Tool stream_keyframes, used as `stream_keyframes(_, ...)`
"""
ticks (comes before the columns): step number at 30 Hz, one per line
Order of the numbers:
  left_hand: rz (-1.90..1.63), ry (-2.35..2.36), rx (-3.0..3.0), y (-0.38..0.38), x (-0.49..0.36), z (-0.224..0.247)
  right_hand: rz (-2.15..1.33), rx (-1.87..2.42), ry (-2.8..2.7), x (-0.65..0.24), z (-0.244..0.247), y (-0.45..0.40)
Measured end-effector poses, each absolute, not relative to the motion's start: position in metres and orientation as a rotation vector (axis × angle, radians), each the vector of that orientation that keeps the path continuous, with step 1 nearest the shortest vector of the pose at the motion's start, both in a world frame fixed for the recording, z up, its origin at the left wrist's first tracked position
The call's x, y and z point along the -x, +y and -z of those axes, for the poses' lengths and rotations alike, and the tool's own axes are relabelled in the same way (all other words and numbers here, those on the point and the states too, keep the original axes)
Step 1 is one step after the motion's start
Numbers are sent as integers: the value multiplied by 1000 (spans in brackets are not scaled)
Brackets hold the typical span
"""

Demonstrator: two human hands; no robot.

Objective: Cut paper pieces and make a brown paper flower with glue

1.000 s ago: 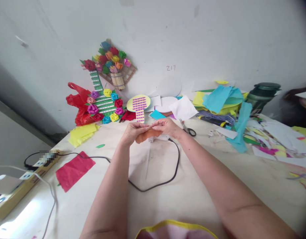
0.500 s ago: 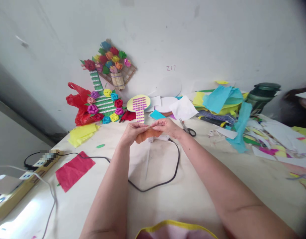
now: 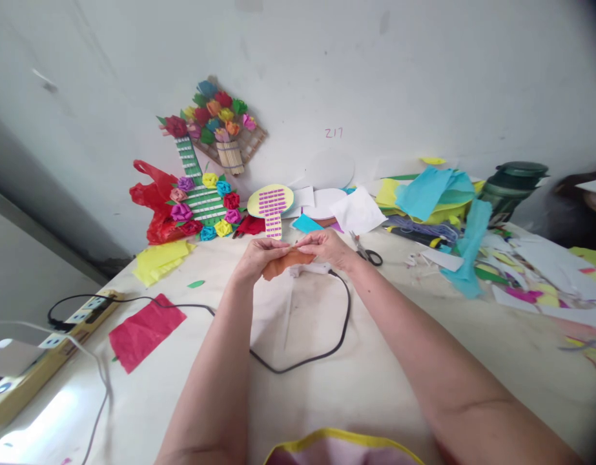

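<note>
Both hands pinch the upper edge of a piece of orange crepe paper (image 3: 288,262), held above the middle of the table. My left hand (image 3: 257,258) is closed on its left part, my right hand (image 3: 328,247) on its right part, fingertips almost meeting. The paper's lower edge hangs free and wavy. Just below it lies a white glue gun (image 3: 317,268), partly hidden by the paper, with a clear glue stick (image 3: 287,316) reaching toward me and a black cord. Scissors (image 3: 367,252) with dark handles rest right of my right hand.
A red crepe sheet (image 3: 146,332) and a power strip (image 3: 79,323) lie at left. Behind stand a paper-flower guitar shape (image 3: 205,205) and a yellow card shape (image 3: 273,203). Paper scraps (image 3: 544,278) and a green flask (image 3: 513,190) are at right. The cord (image 3: 307,361) loops between my forearms.
Almost nothing differs. Both hands keep their pinch on the orange crepe paper, whose lower edge has shifted very slightly.
</note>
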State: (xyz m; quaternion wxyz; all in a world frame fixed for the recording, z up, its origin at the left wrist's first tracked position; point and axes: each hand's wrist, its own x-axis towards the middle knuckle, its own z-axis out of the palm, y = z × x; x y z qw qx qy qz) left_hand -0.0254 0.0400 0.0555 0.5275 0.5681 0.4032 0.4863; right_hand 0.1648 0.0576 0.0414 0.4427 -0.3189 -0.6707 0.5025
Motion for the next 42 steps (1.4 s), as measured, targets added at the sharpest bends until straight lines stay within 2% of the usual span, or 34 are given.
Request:
stream_keyframes(32,-1098,953,-1526,41,26,-55,-1210,861,-1625,-164,-44,56)
stream_keyframes(42,-1102,1072,-1687,32,19,-63,-1384,938,-1545,-165,-51,55)
